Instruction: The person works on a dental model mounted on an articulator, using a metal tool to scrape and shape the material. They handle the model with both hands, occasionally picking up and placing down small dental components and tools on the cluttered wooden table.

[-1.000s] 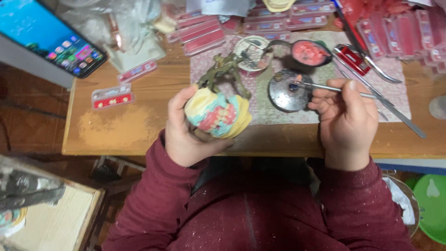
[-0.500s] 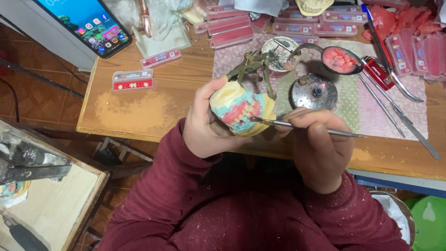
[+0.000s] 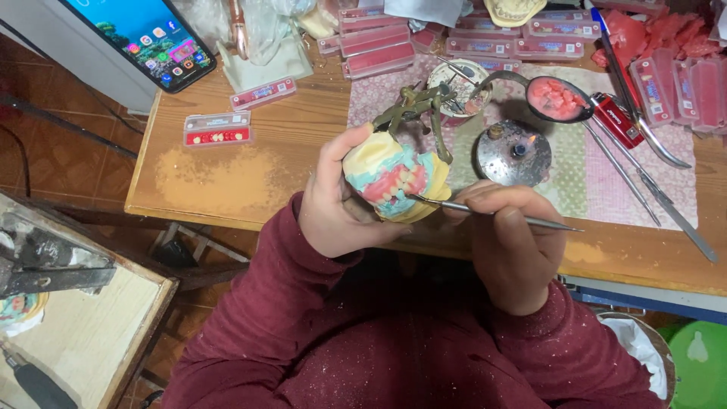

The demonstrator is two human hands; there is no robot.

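My left hand (image 3: 337,204) grips a yellow and teal dental cast (image 3: 394,178) with pink wax and teeth, mounted on a brass-coloured articulator frame (image 3: 415,110). It is held above the table's front edge. My right hand (image 3: 511,242) holds a thin metal carving tool (image 3: 492,214) like a pen, its tip touching the pink wax at the cast's right side.
A small round metal burner (image 3: 513,151) with a flame stands on the patterned mat, behind my right hand. A spoon of pink wax (image 3: 559,98), a red lighter (image 3: 617,120), long metal tools (image 3: 644,182), tooth-card boxes (image 3: 216,129) and a phone (image 3: 148,38) lie around.
My right hand has brought the metal tool from the burner over to the cast. The cast has stayed in my left hand, and the view has shifted left.
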